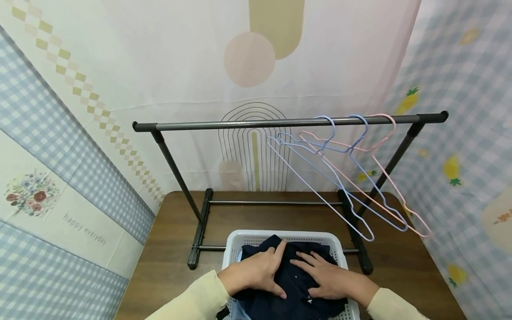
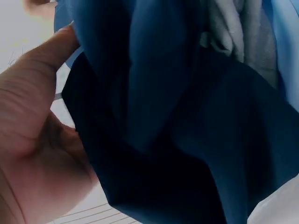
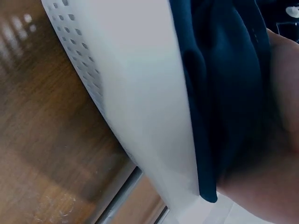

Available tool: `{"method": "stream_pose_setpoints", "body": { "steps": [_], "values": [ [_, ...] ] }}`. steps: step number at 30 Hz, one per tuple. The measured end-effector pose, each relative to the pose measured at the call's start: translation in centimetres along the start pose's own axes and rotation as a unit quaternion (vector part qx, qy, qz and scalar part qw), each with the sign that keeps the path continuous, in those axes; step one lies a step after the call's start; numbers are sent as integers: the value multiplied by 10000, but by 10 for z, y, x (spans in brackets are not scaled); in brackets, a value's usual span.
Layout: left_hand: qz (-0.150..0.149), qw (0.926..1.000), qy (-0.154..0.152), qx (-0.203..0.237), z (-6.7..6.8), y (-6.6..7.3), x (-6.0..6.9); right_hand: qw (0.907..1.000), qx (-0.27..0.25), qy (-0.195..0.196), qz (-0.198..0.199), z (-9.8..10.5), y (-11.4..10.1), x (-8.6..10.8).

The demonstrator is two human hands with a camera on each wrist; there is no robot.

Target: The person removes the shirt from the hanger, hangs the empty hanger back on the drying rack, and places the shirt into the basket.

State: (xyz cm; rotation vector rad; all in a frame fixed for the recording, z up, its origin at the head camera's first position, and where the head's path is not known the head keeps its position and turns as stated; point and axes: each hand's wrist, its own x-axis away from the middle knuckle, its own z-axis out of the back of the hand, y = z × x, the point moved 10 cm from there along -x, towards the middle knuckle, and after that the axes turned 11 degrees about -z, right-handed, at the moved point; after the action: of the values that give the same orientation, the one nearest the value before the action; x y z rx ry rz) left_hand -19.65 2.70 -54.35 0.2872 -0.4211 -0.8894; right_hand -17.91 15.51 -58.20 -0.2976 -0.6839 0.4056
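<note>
A dark navy garment lies bunched in a white plastic basket, with small white marks on its front. My left hand rests on its left part, thumb spread away from the fingers. In the left wrist view the thumb tip touches the navy cloth, and other fingers are partly hidden. On the garment's right side my right hand lies with its fingers spread and fairly straight. Grey cloth and light blue cloth show beside the navy fabric.
A black garment rack stands behind the basket on a brown wooden table. Two blue hangers and a pink hanger hang at the bar's right end. Patterned cloths surround the table on three sides.
</note>
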Motion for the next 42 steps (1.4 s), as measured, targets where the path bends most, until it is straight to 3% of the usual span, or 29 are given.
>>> {"method": "stream_pose_setpoints", "body": {
  "steps": [3,6,9,12,16,21,25,31,36,42],
  "values": [
    [626,9951,-218,-739,-6,-11,3,9999,-11,86,57,-1,-3,-1],
    [922,9847,-449,-1410,-10,-17,3,9998,-8,179,53,-1,-5,1],
    [929,9853,-510,-1337,-15,-17,2,9991,86,409,31,-1,-5,5],
    [851,9898,-469,-1037,-17,-15,2,9957,190,900,122,4,-8,12],
    [896,9930,-475,-598,-23,-18,3,9922,-199,1218,190,12,-10,21],
    [1075,9920,-659,-43,-37,-29,1,9903,-923,1003,-270,16,-4,23],
    [1282,9850,-1121,-271,-51,-34,-2,9933,-582,630,-774,6,0,18],
    [1614,9671,-1804,-780,-62,-35,-3,9946,32,-170,-1021,-13,3,4],
    [1720,9645,-1886,-679,-71,-38,-4,9906,330,-590,-1187,-28,8,-6],
    [1772,9682,-1702,-464,-87,-49,-10,9910,344,-596,-1147,-35,14,-12]
  ]
}}
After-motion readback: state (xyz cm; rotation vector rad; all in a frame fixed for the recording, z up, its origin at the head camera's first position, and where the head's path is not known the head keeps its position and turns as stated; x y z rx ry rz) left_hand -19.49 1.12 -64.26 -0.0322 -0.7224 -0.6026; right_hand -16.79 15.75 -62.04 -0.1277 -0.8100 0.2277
